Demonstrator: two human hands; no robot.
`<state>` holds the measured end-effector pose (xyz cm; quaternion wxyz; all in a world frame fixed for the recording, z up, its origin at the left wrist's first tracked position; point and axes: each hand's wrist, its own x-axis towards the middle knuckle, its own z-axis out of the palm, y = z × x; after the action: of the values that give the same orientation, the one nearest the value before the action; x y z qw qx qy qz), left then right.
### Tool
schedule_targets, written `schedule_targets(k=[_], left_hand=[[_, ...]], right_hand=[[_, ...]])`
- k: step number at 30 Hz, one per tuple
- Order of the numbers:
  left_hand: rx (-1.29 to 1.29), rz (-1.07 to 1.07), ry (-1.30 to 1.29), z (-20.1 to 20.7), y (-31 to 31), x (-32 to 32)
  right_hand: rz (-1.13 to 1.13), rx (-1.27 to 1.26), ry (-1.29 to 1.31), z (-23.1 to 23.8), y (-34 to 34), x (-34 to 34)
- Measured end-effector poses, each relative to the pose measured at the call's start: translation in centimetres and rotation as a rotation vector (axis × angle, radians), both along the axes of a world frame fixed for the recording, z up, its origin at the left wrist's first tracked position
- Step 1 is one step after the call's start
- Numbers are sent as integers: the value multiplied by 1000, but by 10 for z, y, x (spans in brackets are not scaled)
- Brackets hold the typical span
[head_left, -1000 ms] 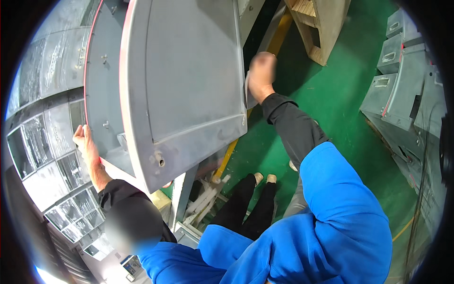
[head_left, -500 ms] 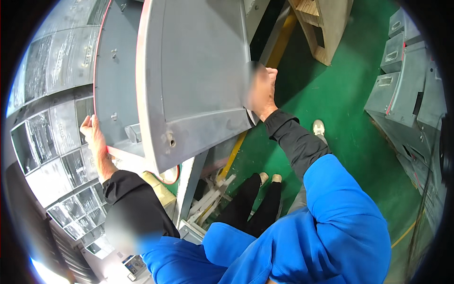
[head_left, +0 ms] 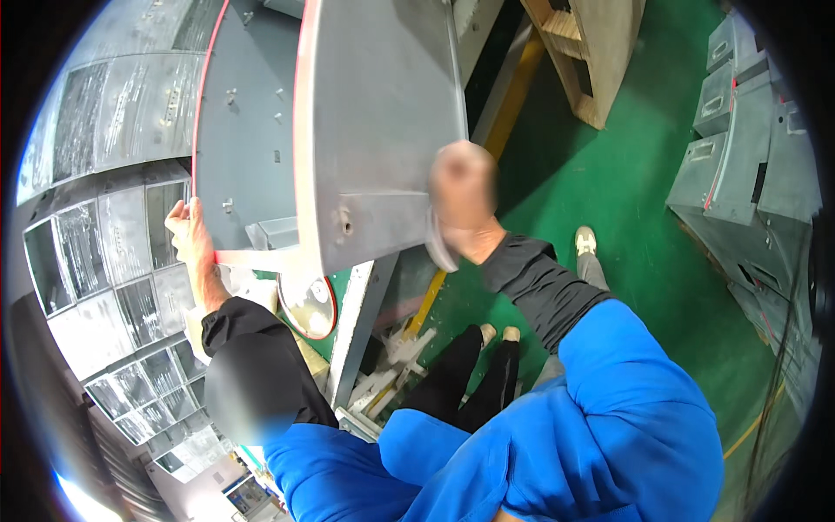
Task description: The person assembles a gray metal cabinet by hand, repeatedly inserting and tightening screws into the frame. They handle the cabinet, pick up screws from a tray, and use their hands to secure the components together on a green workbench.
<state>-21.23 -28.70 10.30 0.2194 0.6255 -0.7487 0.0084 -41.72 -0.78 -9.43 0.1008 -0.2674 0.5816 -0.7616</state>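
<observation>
Grey metal cabinet point(head_left: 252, 165) at upper centre, open side toward the left, red strip point(head_left: 300, 130) along its rim; grey side panel point(head_left: 383, 113) faces up. Left hand point(head_left: 196, 239) at the cabinet's lower left corner: fingers half bent along the outer edge, corner on their right. Whether they grip or only lean, cannot tell. Right hand point(head_left: 465, 196) at the side panel's lower right edge, panel to its left, fingers blurred; cannot tell if clenched. Pale curved piece point(head_left: 442, 250) shows below that hand, partly covered. Small hole point(head_left: 347, 223) in the panel between the hands, nearer the right. Below: pale leg point(head_left: 352, 326), red-rimmed disc point(head_left: 309, 306) beside it. Green floor point(head_left: 626, 304).
</observation>
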Motion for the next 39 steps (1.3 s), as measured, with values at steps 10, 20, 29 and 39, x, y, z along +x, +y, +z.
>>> schedule_targets(k=[10,20,29,39], left_hand=[[5,-26,-54,-7,-3,-2],[26,-73,-6,-5,17,-11],[38,-174,104,-7,11,13],[150,-118,6,3,44,1]], right_hand=[[55,-587,229,143,-16,6],[227,-24,-185,6,8,10],[-54,-48,110,-67,-53,-54],[-109,-424,314,63,-140,-162]])
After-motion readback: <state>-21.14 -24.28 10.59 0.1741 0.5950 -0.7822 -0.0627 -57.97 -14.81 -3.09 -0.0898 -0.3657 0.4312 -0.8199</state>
